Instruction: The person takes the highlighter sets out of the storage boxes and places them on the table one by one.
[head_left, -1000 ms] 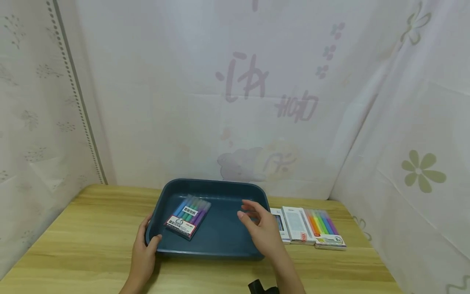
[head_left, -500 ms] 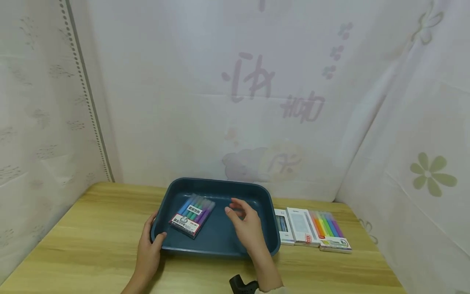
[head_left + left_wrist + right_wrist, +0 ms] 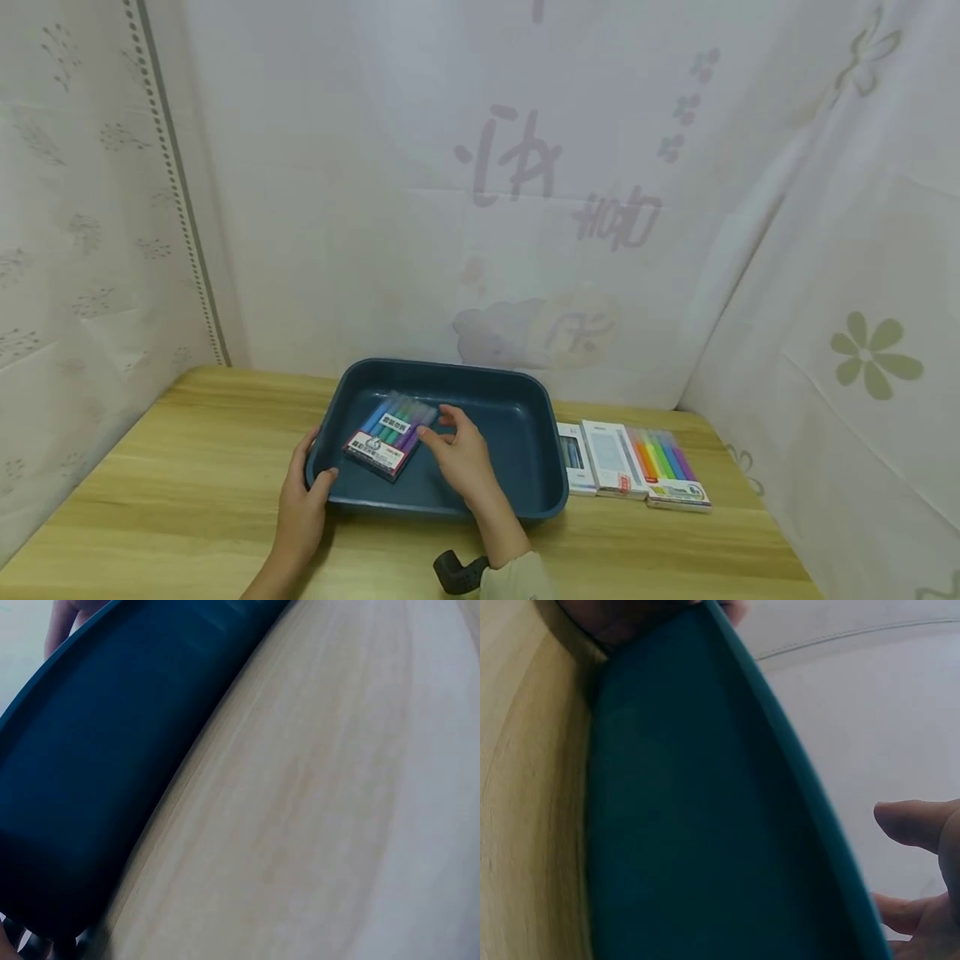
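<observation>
A dark blue plastic tray (image 3: 495,467) stands on the wooden table. Its left end is held by my left hand (image 3: 302,500), thumb at the near corner and fingers along the outer side. Inside, on the left, a clear pack of colored markers (image 3: 390,433) lies slanted, with a white label. My right hand (image 3: 463,454) is over the tray at the pack's right side, thumb and fingers apart; whether they touch the pack I cannot tell. In the right wrist view the right hand's thumb (image 3: 915,823) shows beyond the tray wall. The left wrist view shows mostly the tray's outer wall (image 3: 97,772).
Right of the tray, side by side, lie a white box with a window (image 3: 577,460), another white box (image 3: 615,458) with a red sticker, and a pack of rainbow highlighters (image 3: 670,469). Patterned curtain cloth (image 3: 375,208) hangs behind. A black device (image 3: 457,575) sits by my right wrist.
My right hand has moved left across the tray, from its right side to beside the marker pack. My left hand has stayed on the tray's left end. The head view has shifted slightly.
</observation>
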`<action>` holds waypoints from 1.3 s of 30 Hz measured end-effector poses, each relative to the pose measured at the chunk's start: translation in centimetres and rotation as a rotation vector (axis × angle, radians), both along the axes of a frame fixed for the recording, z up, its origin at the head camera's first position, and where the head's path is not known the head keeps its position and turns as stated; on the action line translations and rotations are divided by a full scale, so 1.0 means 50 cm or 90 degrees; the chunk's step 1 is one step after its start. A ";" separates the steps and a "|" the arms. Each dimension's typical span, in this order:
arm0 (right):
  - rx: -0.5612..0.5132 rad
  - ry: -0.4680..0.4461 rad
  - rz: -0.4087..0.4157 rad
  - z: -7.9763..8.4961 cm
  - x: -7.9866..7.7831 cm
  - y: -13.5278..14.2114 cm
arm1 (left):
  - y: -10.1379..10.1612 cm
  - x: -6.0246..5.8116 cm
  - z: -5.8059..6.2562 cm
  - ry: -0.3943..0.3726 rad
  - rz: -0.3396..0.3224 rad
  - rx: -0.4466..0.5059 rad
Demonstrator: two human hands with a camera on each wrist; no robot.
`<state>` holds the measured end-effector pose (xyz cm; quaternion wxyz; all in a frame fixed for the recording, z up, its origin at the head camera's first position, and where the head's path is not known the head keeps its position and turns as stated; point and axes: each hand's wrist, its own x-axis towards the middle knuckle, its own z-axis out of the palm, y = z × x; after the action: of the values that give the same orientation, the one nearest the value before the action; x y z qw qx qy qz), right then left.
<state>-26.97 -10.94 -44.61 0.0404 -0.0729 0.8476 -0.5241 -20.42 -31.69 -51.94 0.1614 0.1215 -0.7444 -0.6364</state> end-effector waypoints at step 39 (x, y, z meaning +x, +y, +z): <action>0.198 -0.053 -0.036 -0.037 -0.058 -0.074 | 0.000 -0.001 0.002 0.001 -0.013 0.014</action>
<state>-29.90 -14.65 -46.48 0.0719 -0.0201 0.9179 -0.3898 -20.46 -31.67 -51.81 0.1543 0.1148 -0.7385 -0.6462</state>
